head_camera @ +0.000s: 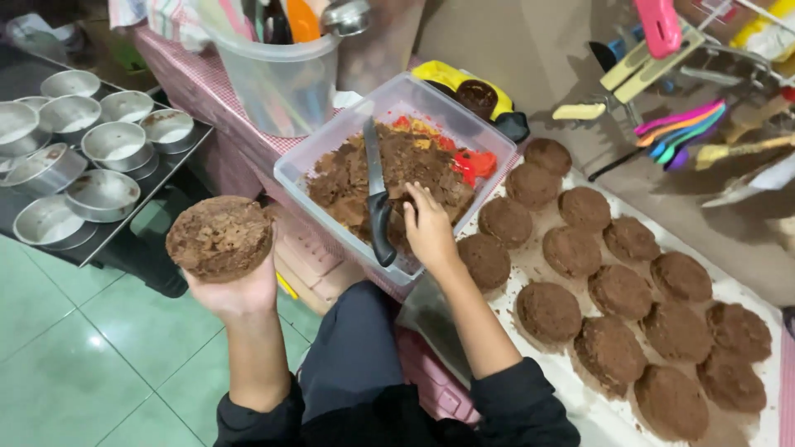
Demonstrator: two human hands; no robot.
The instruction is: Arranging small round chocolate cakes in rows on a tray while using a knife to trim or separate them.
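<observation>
From my feed, my left hand [236, 285] cups a round brown cake [220, 237] on its open palm – left of the clear tub [327, 153]. My right hand [429, 228] is in the tub, fingers curled into crumbs, just beside a black-handled knife [378, 203].

knife [377, 199] in crumb tub [331, 149], cake rounds [621, 290] right, tins [83, 157] left
</observation>
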